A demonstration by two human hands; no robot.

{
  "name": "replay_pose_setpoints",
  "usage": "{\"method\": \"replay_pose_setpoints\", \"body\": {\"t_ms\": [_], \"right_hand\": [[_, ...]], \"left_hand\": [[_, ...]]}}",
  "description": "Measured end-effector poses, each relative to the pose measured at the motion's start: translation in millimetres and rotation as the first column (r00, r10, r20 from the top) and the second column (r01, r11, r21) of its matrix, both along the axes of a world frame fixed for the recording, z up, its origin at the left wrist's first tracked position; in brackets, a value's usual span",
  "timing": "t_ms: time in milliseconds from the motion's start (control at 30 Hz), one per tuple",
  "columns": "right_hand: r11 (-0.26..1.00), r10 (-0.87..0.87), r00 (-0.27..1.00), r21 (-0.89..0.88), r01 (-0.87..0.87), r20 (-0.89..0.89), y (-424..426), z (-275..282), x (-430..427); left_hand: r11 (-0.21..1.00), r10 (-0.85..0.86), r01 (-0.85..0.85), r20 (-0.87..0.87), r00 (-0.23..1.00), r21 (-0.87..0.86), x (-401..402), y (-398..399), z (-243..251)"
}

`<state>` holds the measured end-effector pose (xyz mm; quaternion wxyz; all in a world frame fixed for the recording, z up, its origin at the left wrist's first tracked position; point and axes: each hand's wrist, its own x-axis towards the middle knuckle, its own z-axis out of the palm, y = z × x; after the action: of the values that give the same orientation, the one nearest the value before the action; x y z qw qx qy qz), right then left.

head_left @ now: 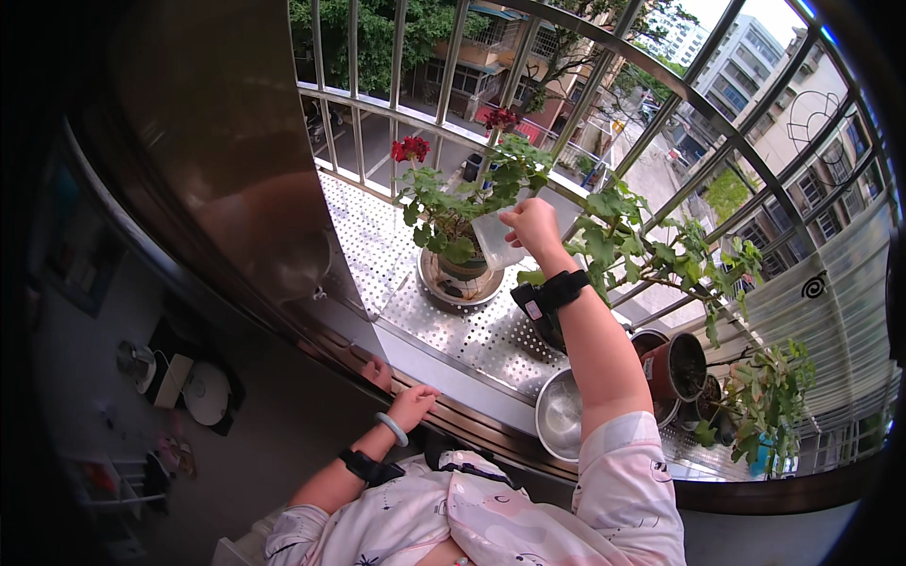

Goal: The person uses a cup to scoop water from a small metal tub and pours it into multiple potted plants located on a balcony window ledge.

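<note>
My right hand reaches out over the window ledge, gripping a translucent plastic cup by its rim. The cup is tilted against the leaves of a potted geranium with red flower heads. That plant's pot stands in a round metal basin used as a saucer. My left hand rests on the window's sliding track, fingers loosely bent, holding nothing that I can see. Whether liquid leaves the cup cannot be made out.
Metal security bars enclose the perforated metal ledge. A metal bowl sits beneath my right arm. Further right are a tipped brown pot and a leafy plant. A glass pane stands at the left.
</note>
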<state>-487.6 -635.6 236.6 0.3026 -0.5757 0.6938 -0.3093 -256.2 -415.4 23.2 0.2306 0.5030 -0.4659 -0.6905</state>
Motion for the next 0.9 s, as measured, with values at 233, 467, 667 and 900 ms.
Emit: {"method": "replay_pose_setpoints", "body": {"t_ms": [233,467,667,900], "right_hand": [[1.000,0.024,0.999,0.004,-0.024,-0.031,-4,4,-1],[0.998,0.052,0.998,0.027,-0.051,-0.047,-9,5,-4],[0.998,0.056,0.996,0.027,-0.054,-0.063,-9,6,-6],[0.995,0.083,0.987,0.058,-0.075,-0.137,-12,7,-8]], "left_hand": [[1.000,0.001,-0.001,-0.006,1.000,0.007,-1,2,3],[1.000,0.004,-0.004,0.027,1.000,-0.006,-1,4,4],[1.000,0.011,-0.010,0.027,1.000,-0.018,-2,5,9],[0.999,0.032,-0.032,0.015,0.999,0.008,-5,6,6]]}}
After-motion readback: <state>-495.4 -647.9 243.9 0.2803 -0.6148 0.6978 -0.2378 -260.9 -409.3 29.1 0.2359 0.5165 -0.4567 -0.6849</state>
